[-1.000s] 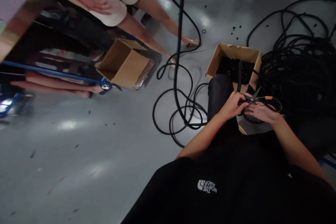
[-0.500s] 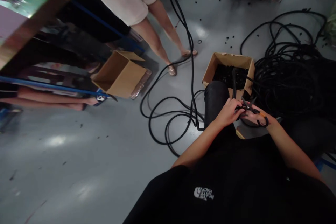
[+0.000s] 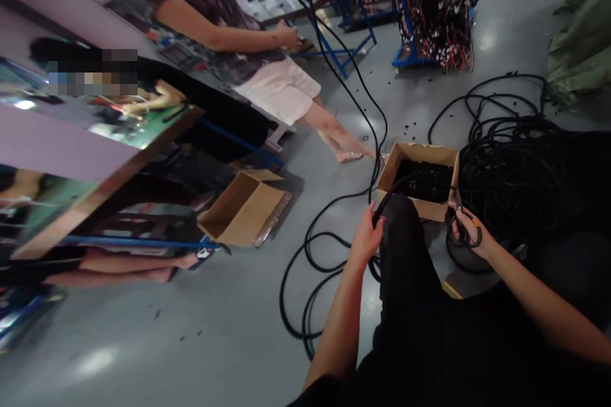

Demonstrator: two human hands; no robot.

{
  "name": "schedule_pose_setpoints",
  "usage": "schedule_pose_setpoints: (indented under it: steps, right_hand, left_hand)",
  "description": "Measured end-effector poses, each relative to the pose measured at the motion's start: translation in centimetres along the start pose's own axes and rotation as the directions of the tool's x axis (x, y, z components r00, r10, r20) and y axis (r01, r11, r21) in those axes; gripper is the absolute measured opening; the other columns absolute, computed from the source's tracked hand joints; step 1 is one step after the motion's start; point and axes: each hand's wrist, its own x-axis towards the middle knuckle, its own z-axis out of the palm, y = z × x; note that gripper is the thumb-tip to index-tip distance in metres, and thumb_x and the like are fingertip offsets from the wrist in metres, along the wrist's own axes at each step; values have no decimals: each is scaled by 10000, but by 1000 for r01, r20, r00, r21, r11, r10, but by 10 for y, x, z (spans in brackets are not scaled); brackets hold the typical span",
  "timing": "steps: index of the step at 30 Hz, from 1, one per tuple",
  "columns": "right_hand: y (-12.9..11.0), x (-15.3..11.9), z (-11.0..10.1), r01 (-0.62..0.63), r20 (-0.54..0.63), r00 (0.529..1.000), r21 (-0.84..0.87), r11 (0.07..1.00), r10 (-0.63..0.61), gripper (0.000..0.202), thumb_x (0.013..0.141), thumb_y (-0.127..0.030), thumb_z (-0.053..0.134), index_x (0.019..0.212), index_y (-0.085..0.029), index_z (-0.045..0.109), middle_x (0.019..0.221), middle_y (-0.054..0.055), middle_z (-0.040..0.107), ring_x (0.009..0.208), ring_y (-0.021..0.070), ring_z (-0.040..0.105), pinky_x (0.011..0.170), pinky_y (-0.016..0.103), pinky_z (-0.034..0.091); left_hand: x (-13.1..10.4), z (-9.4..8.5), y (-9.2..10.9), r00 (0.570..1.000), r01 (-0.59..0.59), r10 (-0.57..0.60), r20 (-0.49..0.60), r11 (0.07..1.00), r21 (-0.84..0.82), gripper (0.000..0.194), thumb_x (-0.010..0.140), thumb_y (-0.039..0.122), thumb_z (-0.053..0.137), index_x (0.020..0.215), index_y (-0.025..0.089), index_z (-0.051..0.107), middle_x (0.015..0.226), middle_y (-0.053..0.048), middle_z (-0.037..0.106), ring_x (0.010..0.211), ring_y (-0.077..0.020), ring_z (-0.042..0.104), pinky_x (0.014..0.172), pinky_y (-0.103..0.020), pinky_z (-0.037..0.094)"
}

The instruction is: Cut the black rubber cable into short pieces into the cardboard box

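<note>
My left hand [image 3: 367, 233] is closed round a thick black cable [image 3: 390, 194], left of my knee. From the fist the cable slants up over the near left rim of a cardboard box [image 3: 432, 210]. Scissors with black and orange handles [image 3: 459, 229] are in my right hand [image 3: 477, 235], fingers in the loops. Their blades point up beside the box's right corner and look nearly closed. Inside the box lie many small black pieces [image 3: 424, 181], too dark to make out singly.
A large heap of black cable [image 3: 520, 165] lies right of the box. Looser loops [image 3: 310, 248] cover the floor on the left. A person [image 3: 281, 92] stands ahead near hanging cables. An open carton [image 3: 243, 210] sits by the workbench [image 3: 109, 184]; a wire-hung cart [image 3: 405, 57] stands farther back.
My hands have parted: the left moved left with the cable, the right stayed right with the scissors, whose blades have closed up. My view has tilted up, showing more of the room.
</note>
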Motion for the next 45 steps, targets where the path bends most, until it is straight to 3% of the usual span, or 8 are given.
schedule_pose_setpoints:
  steps: [4,14,19,24,27,33,39,45]
  right_hand:
    - [3,2,1,4,2,1000,9,1000,-4,959,854,-814,1120,1548,-222,824,734,-23,743,621,184,661,594,291,504]
    - [11,15,-12,-2,-48,999,136,991,9,738,787,-572,1172,1353,-254,821,940,38,872,892,244,858,847,379,695]
    - [7,17,-16,-28,-77,996,226,974,47,676,862,-470,1132,1427,-303,801,1139,78,955,1047,278,921,986,427,733]
    - [-15,19,-18,-35,-111,990,422,906,90,554,908,-475,1084,1348,-309,791,1138,82,935,1073,302,914,1007,460,745]
    - [-32,19,-21,46,-147,989,490,871,30,558,853,-379,1095,1322,-302,803,1045,41,885,972,262,857,946,427,736]
    - [-67,17,-38,172,-220,972,412,895,-86,570,762,-279,1070,1223,-301,735,776,-80,575,684,141,580,688,287,594]
    - [-118,2,-82,349,-317,918,366,863,-237,456,846,-263,1008,1190,-308,711,783,-94,453,634,104,460,602,210,480]
    - [-157,-25,-166,525,-372,845,436,731,-385,388,851,-149,940,1164,-293,763,803,-93,449,594,79,408,535,188,467]
  left_hand:
    - [8,-25,16,998,55,-46,-44,976,212,422,1254,193,663,1643,136,816,1620,-247,888,1526,-426,869,1371,-604,682]
    - [28,-42,69,997,-67,70,12,879,472,431,1341,299,605,1715,209,798,1586,-210,919,1453,-429,910,1200,-510,724]
    - [29,-4,96,954,-290,228,195,864,411,316,1315,236,659,1579,210,832,1601,-174,910,1513,-351,884,1302,-451,697]
    - [0,61,125,779,-558,293,555,729,398,434,1328,288,724,1756,301,796,1666,-106,887,1473,-310,903,1157,-353,736]
    - [-12,89,133,729,-592,242,641,693,412,461,1350,343,708,1804,301,772,1642,-117,900,1397,-322,934,1059,-334,739]
    - [-5,91,112,752,-506,173,636,770,389,398,1260,170,750,1613,314,865,1658,-112,906,1472,-354,915,1118,-368,728]
    - [13,33,60,908,-267,33,418,815,515,398,1211,66,687,1477,275,897,1578,-115,940,1463,-350,913,1199,-402,684]
    - [22,-25,4,985,-36,-64,157,827,562,351,1335,298,637,1566,225,890,1523,-181,944,1401,-409,912,1056,-415,650]
